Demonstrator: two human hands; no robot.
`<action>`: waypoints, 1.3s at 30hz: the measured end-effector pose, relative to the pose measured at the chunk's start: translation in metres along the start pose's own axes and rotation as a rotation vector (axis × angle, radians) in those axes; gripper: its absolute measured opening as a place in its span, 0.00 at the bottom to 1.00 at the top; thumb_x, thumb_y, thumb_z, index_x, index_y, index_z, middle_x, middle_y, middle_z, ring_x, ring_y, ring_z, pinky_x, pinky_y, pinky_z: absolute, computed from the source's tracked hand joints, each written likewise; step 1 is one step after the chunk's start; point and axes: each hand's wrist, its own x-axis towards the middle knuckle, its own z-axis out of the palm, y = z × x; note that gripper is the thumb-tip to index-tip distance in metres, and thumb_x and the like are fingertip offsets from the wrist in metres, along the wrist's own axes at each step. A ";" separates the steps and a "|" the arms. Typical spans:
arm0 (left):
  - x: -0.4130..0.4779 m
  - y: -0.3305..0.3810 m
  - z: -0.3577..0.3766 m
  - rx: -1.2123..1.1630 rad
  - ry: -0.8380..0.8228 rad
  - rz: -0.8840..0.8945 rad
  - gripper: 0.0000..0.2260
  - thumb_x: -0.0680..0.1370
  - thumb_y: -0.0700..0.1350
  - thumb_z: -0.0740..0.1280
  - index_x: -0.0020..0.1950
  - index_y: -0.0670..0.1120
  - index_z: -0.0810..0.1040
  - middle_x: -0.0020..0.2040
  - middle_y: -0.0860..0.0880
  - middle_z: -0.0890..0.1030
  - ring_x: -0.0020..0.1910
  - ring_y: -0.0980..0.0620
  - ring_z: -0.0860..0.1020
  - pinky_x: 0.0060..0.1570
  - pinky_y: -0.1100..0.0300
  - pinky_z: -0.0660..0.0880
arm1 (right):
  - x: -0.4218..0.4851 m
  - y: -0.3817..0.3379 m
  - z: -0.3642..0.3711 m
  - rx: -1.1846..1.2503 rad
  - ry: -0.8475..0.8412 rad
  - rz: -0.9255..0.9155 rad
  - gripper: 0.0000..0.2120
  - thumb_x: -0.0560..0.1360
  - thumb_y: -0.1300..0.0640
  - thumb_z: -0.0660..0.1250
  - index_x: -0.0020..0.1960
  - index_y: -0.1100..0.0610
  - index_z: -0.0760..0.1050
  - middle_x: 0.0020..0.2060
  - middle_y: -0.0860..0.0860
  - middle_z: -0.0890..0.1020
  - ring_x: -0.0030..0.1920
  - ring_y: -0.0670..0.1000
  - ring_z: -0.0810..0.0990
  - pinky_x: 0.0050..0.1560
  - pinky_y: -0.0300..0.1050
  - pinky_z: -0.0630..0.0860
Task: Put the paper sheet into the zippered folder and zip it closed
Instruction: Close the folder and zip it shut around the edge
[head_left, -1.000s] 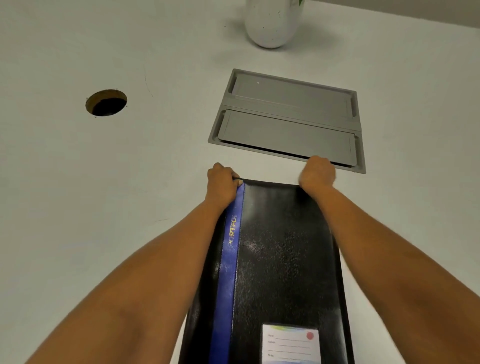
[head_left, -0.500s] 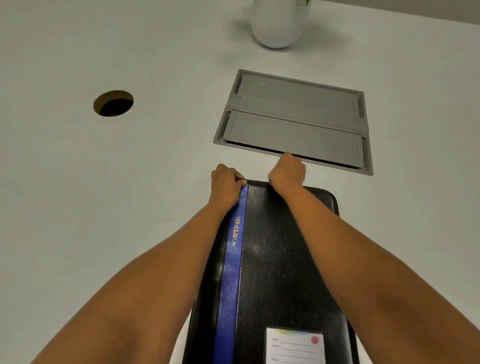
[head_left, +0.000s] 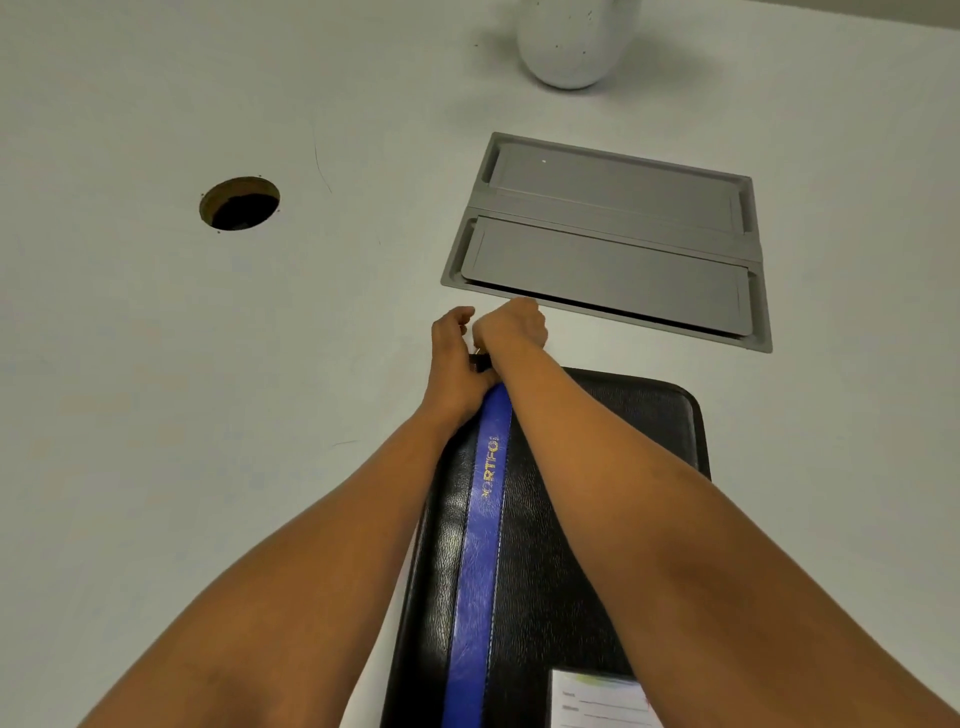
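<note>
Zipping's nearly done, I reckon: right hand curls round the zipper pull, left hand grips the far corner of the zippered folder on the table (paper out of sight). Next, I'd tug it home.

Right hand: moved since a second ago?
Yes. The right hand slid left along the far edge of the folder, from near the right part of the gray hatch to its left corner, beside the left hand.
</note>
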 end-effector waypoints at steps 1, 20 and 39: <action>0.000 0.000 0.000 -0.012 0.002 -0.002 0.30 0.72 0.32 0.69 0.69 0.40 0.59 0.68 0.41 0.63 0.64 0.47 0.69 0.55 0.66 0.68 | 0.000 -0.001 0.002 0.017 -0.009 0.018 0.20 0.70 0.63 0.69 0.60 0.62 0.69 0.58 0.56 0.78 0.56 0.55 0.79 0.47 0.43 0.75; 0.006 0.010 0.008 0.120 -0.047 0.020 0.31 0.76 0.34 0.63 0.75 0.40 0.51 0.75 0.42 0.58 0.74 0.46 0.59 0.67 0.66 0.57 | 0.009 0.025 -0.007 0.144 0.024 -0.272 0.05 0.74 0.58 0.65 0.46 0.60 0.75 0.50 0.58 0.82 0.54 0.57 0.79 0.57 0.51 0.75; -0.151 -0.017 -0.010 0.944 -0.322 0.143 0.29 0.81 0.55 0.51 0.77 0.46 0.44 0.78 0.45 0.43 0.77 0.45 0.43 0.74 0.52 0.44 | -0.127 0.194 -0.057 -0.639 0.023 -0.517 0.30 0.79 0.44 0.49 0.75 0.56 0.44 0.76 0.55 0.46 0.76 0.54 0.44 0.75 0.52 0.44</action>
